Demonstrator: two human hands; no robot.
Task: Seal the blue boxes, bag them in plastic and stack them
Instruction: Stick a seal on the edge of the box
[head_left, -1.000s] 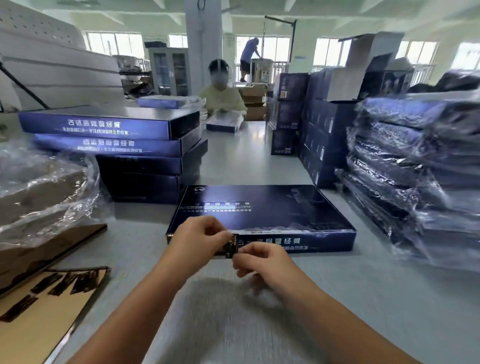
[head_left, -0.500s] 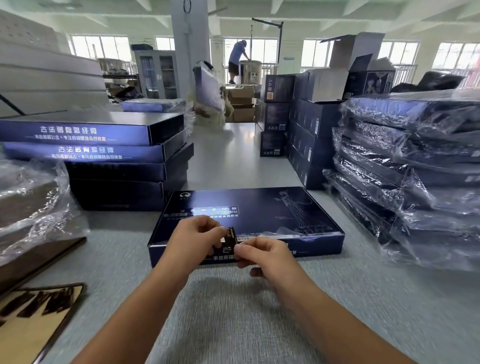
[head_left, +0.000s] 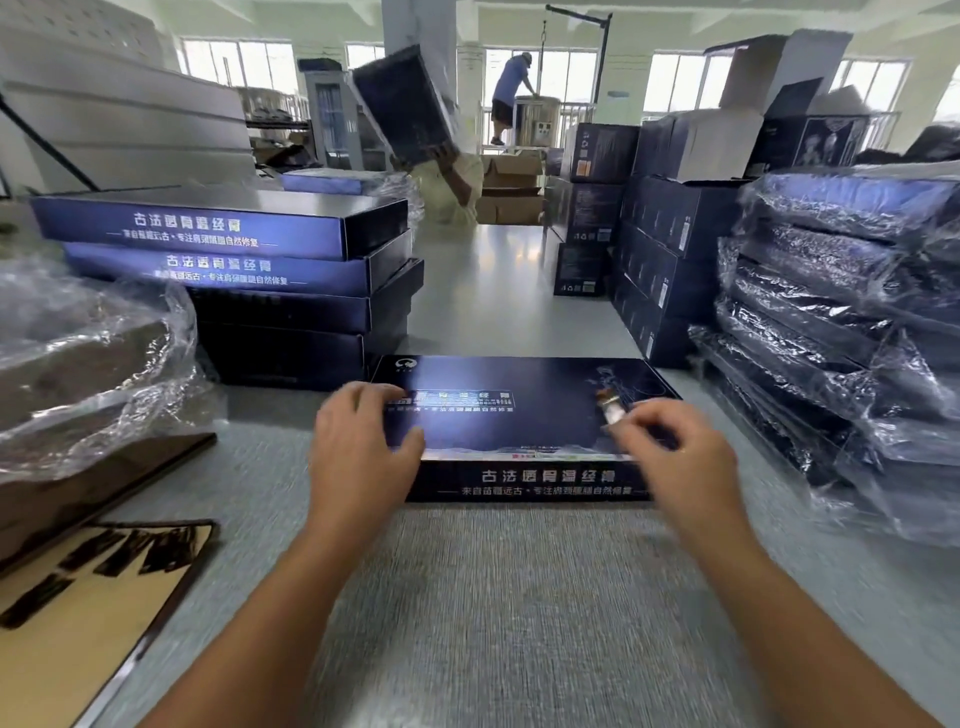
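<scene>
View: head camera, looking forward and down.
Left hand (head_left: 363, 452): palm down on the near left corner of the box. The fingers are nearly straight and a little spread, lying flat on the lid, with the thumb on the lid by the front edge. It holds nothing.
Right hand (head_left: 675, 457): over the near right part of the box, blurred. Thumb and forefinger pinch the seal and the other fingers are loosely curled.
Seal (head_left: 610, 410): a small strip, dark with a pale end, sticking out beyond the right fingertips. I cannot tell if it touches the lid.
Box (head_left: 519, 415): flat, dark blue, lid closed. It lies on the table under both sets of fingers, its long printed side toward the person.
Table (head_left: 519, 597): grey, running from below the wrists to well past the fingers.
Stack (head_left: 234, 270): several unbagged blue boxes, beyond and left of the left fingers, just beside the box's far left corner.
Bagged stack (head_left: 841, 312): blue boxes in clear plastic, piled right of the right fingers.
Plastic (head_left: 93, 353): crumpled clear wrap over brown slabs, well left of the left fingers.
Sheet (head_left: 78, 587): tan, bearing dark strips, left of the left forearm and nearer than the fingers.
Cartons (head_left: 665, 249): dark, stacked beyond the right fingers.
Far person (head_left: 457, 182): well beyond the fingers, holding a dark box tilted overhead.
</scene>
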